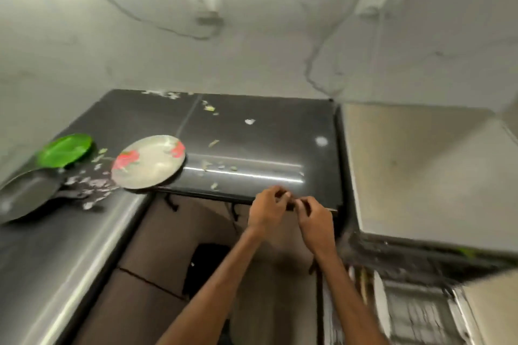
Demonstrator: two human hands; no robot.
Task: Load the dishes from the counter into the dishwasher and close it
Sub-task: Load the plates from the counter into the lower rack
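Loading looks unfinished: 3 dishes sit on the counter, the floral plate at its edge, the green plate and pan beyond, while the left hand and right hand pinch something small and blurred.

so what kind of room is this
Most likely a home kitchen: a dark counter strewn with food scraps, a floral plate, a green plate and a pan on it, and what looks like an open dishwasher rack at lower right.
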